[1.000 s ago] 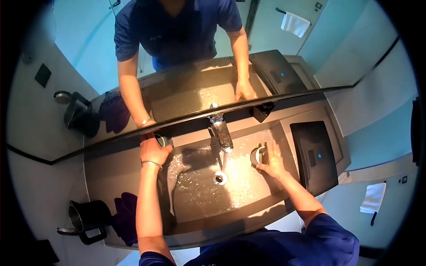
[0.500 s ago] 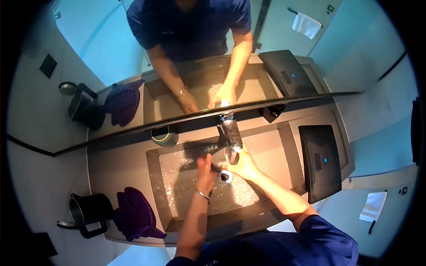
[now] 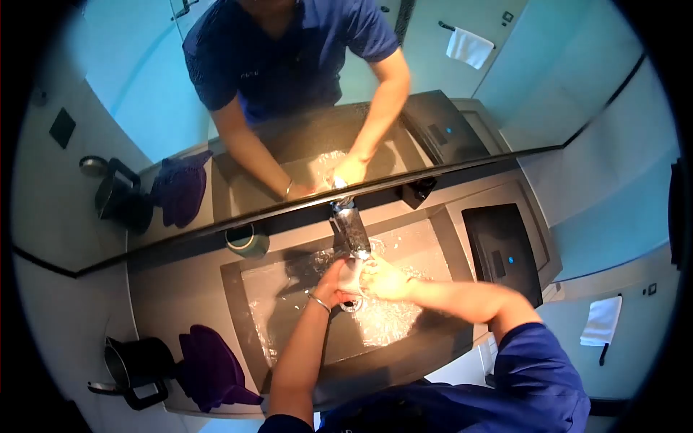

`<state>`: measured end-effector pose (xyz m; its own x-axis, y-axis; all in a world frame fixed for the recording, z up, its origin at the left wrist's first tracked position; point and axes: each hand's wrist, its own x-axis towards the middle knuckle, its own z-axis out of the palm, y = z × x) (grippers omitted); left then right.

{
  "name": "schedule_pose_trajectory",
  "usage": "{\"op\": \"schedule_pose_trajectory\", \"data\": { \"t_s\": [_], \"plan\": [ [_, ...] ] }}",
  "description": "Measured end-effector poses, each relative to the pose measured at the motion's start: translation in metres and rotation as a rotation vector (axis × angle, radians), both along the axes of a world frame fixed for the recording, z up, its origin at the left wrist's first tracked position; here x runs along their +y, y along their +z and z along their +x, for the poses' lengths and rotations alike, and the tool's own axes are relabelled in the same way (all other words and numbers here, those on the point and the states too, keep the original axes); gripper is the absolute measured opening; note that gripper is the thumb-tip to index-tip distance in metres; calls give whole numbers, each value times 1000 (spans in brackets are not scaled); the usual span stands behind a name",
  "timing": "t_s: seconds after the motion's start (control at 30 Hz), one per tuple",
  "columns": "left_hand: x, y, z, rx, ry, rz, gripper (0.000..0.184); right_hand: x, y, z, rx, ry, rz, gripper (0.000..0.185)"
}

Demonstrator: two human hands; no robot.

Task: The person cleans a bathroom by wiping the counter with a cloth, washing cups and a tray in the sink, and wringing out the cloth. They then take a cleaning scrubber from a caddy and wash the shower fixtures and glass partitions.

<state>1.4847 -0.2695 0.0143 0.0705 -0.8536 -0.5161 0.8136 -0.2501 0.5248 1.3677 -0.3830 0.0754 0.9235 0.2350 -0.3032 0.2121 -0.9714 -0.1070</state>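
Observation:
A white mug is between my two hands over the sink, just below the end of the chrome faucet. My left hand is wrapped around the mug's left side. On the other side my right hand has its fingers curled against the mug near the rim; their exact grip is partly hidden. The round metal drain shows directly under the mug. Water glistens across the sink floor.
A green cup stands behind the sink. To the left are a black kettle, its lid open, and a purple cloth. On the right lies a black panel-like box with a blue light. A mirror spans the back.
My left hand has closed in on the mug, having been beside it before. My right hand has shifted to its right side, with the elbow swung outward. The whole view has moved slightly.

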Motion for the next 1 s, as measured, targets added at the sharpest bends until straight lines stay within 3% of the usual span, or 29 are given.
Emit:
{"op": "schedule_pose_trajectory", "data": {
  "t_s": [0.03,0.07,0.1,0.13,0.2,0.23,0.27,0.33,0.37,0.4,0.47,0.5,0.53,0.6,0.67,0.73,0.8,0.87,0.93,1.0],
  "plan": [
    [-8,-20,2,69,125,-8,34,14,-10,0,-5,-8,-4,29],
    [-10,-32,0,146,251,-10,34,36,-22,-6,-89,-314,330,24],
    [-8,-12,1,115,198,36,33,47,-29,-9,-175,-619,661,20],
    [-6,-10,-3,116,194,40,33,46,-25,-6,-174,-624,664,20],
    [-1,-6,-10,-543,420,174,30,41,-18,3,294,-1367,2053,25],
    [-1,-13,-11,-1362,191,303,20,40,0,8,285,-1503,2146,34],
    [0,10,-16,-1364,188,304,20,33,-30,7,284,-1502,2151,34],
    [1,81,-31,-2288,312,100,14,10,-115,3,786,-781,2790,31],
    [-1,58,-34,-2305,482,-246,17,17,-101,21,414,-1294,2661,38],
    [-3,36,-34,-2310,475,-248,17,23,-83,26,415,-1290,2669,38],
    [-4,25,-30,-2239,318,-84,23,37,-32,32,-91,-1768,1955,32],
    [3,35,-27,-2029,110,105,29,43,-35,30,-196,-1572,1879,29],
    [3,45,-22,-2024,112,124,29,43,-29,28,-175,-1569,1877,29],
    [-7,72,-3,-1415,-222,415,38,38,-10,26,-66,-1540,1698,35],
    [2,87,17,-1308,-312,358,40,35,-7,23,-100,-1571,1844,34],
    [18,64,26,-542,-125,-91,41,31,9,9,20,-1281,2231,36],
    [29,42,23,-429,-163,-108,46,26,-2,6,110,-1319,2381,37],
    [34,1,4,3,226,-310,47,30,32,10,-11,-1596,1934,37],
    [39,-21,-13,-57,322,-273,52,22,14,6,44,-1458,1887,38],
    [47,-17,-24,414,187,-110,58,23,30,5,-263,-872,797,34]
  ]
}}
